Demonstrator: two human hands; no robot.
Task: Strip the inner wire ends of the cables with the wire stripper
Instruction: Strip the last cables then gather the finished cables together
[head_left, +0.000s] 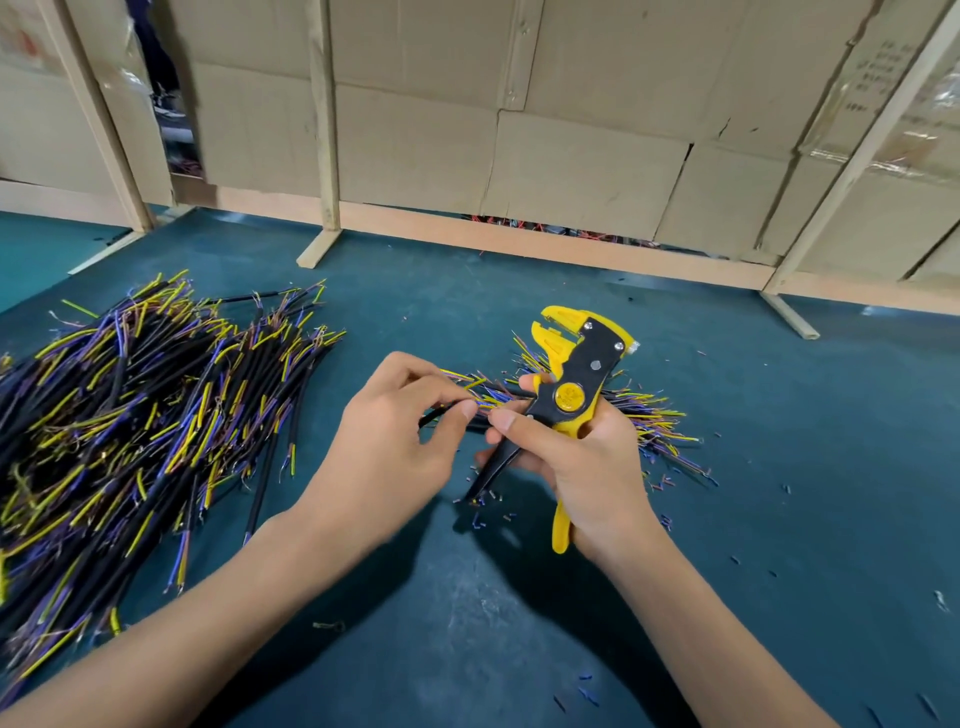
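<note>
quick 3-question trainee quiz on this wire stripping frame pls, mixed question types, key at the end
1. Multiple choice: which hand grips the yellow and black wire stripper? A) the left hand B) the right hand C) neither

2. True or false: the wire stripper's head is clamped on a wire end.

3. Short answer: on which side of the green mat does the big cable pile lie?

Key
1. B
2. False: the head points up and away with nothing in it, while the left hand pinches the cable by its coloured inner wires beside the tool.
3. The person's left; a smaller bunch lies behind the right hand.
</note>
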